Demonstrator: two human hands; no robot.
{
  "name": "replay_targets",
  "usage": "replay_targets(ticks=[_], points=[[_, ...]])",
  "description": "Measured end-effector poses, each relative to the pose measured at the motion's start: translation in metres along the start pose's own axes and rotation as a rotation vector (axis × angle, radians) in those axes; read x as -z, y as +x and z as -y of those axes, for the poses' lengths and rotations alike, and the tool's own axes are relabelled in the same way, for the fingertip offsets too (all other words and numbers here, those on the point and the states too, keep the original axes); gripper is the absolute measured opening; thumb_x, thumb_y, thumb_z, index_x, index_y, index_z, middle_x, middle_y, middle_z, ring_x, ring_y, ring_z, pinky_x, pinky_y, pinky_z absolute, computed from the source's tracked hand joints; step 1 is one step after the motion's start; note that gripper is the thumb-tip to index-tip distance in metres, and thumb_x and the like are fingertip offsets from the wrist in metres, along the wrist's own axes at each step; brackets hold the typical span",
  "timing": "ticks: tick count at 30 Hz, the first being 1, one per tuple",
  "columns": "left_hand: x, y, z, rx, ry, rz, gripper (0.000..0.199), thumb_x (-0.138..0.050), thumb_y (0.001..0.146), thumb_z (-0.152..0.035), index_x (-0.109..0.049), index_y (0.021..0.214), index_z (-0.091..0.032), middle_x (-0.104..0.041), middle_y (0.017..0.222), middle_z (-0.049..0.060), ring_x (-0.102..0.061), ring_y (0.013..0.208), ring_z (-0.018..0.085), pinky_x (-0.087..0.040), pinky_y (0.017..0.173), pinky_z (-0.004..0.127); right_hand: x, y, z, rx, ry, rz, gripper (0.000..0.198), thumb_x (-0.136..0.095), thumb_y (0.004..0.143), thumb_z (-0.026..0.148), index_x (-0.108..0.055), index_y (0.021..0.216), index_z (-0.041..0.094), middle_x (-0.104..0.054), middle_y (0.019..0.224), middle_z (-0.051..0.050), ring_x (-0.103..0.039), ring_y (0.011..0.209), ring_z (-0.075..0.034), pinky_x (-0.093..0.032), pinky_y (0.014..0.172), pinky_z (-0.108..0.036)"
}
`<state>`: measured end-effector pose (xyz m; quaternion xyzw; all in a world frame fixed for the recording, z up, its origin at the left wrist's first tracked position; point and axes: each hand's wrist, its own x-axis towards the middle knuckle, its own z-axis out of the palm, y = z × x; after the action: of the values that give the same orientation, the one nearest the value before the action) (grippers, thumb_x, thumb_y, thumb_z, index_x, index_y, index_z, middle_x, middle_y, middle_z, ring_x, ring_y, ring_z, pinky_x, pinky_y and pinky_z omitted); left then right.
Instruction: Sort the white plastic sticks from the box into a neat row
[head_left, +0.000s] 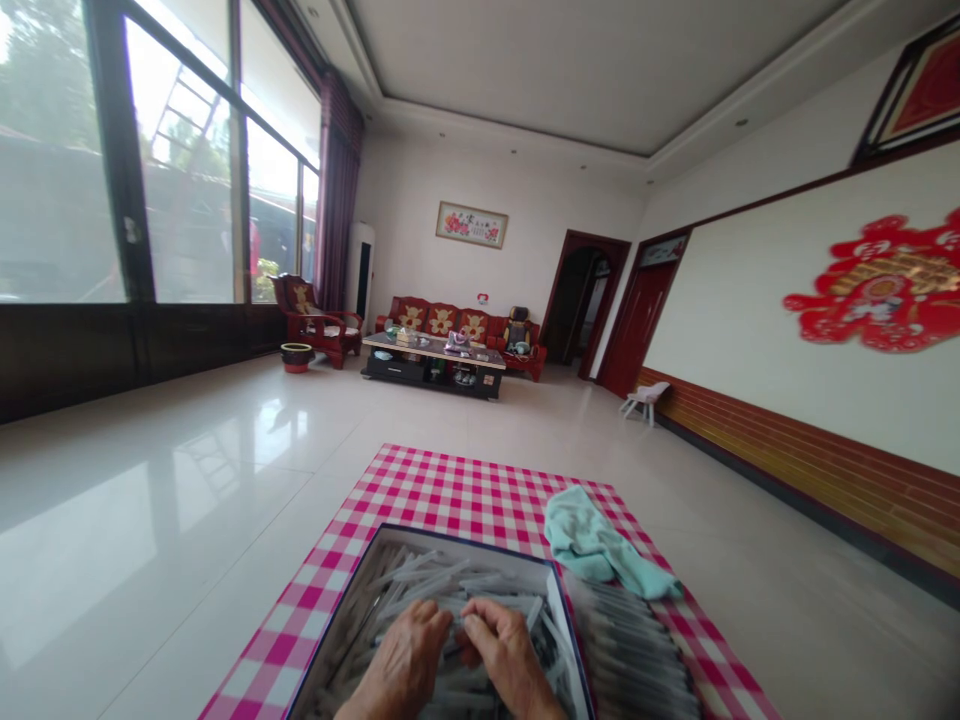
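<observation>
Both hands are over a shallow box (pixel 480 545) with a dark blue rim, filled with loose translucent plastic tubes (pixel 427 578). My left hand (pixel 409 655) is closed, thumb and fingers pinched together. Close beside it, my right hand (pixel 502 645) also has its fingers pinched, the tips almost meeting the left ones. Whatever lies between the fingertips is too small and blurred to make out. To the right of the box, many slender, pen-like sticks (pixel 637 650) with clear and dark parts lie side by side in a row, smeared by blur.
A pink-and-white checked cloth (pixel 457 490) covers the table under the box. A crumpled mint-green towel (pixel 592 540) lies at its right side. Farther off are a low coffee table (pixel 435 362), a wooden sofa (pixel 450 318), an armchair (pixel 319 325) and a small white stool (pixel 645 400).
</observation>
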<state>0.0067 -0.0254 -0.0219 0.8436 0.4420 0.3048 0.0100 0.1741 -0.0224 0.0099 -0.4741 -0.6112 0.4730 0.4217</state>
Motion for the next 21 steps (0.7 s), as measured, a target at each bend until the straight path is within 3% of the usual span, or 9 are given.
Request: replay_targets(ticks=[16,21], points=[[0.0041,0.0024,-0.0052,-0.057,0.052,0.0,0.023,-0.039,0.074,-0.005,-0.055,0.08,-0.021,-0.06,0.074,0.002,-0.053,0.068,0.016,-0.039,0.062,0.027,-0.003,-0.0032,0.0039,-0.108,0.166,0.037,0.031,-0.061,0.074,0.046,-0.065,0.076,0.016,-0.063,0.062,-0.001,-0.057,0.053,-0.014,-0.043,0.052,-0.024],[0.0017,0.0032,-0.0058,-0.054,0.052,-0.048,0.022,-0.039,0.079,-0.007,-0.056,0.084,-0.02,-0.06,0.076,0.003,-0.055,0.069,0.016,-0.042,0.062,0.026,-0.0018,-0.0043,0.0048,-0.078,0.223,0.014,0.026,-0.062,0.074,0.041,-0.061,0.083,0.016,-0.061,0.064,0.002,-0.057,0.056,-0.014,-0.043,0.055,-0.024]])
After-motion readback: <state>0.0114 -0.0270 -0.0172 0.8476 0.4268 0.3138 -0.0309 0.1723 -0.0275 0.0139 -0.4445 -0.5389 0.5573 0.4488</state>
